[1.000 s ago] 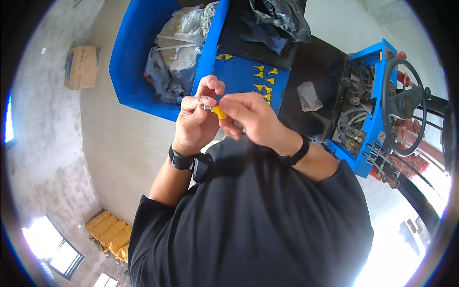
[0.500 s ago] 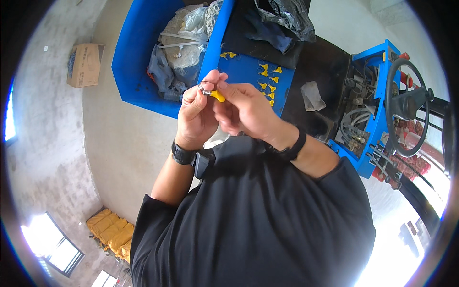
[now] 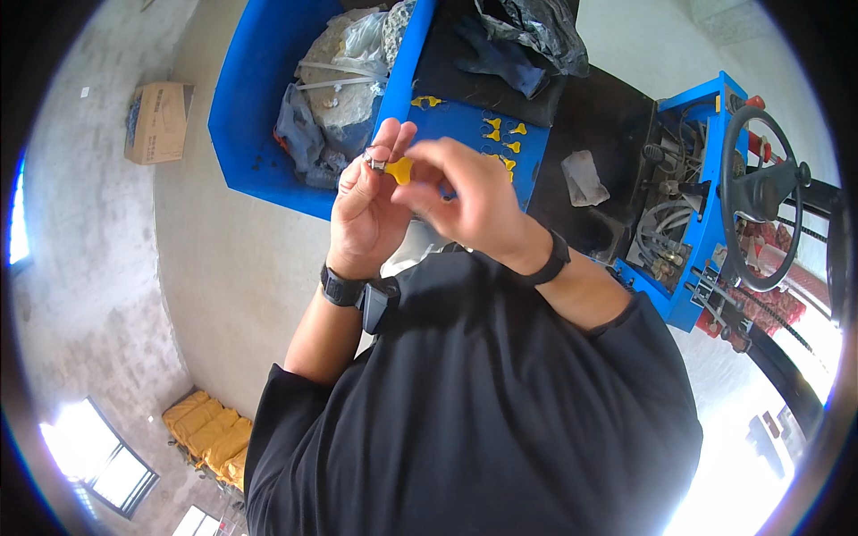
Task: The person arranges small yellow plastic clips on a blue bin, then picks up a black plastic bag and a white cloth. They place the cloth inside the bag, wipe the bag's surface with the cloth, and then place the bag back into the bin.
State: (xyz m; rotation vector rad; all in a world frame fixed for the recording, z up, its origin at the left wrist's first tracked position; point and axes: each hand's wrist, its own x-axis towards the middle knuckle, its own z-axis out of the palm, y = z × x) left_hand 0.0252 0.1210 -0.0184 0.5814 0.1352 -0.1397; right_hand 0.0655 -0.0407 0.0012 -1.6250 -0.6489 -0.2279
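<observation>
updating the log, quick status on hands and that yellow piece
Left hand pinching yellow-handled clamp. Right hand blurred, open around its yellow end. Right hand partly hides similar pieces on blue panel.

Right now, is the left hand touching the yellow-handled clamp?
Touching. The head view shows the left hand pinching the yellow-handled clamp at its metal end, between thumb and fingers.

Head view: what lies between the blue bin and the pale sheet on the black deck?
In the head view, the blue panel with yellow-handled pieces, then black deck; the right hand partly hides the panel.
</observation>
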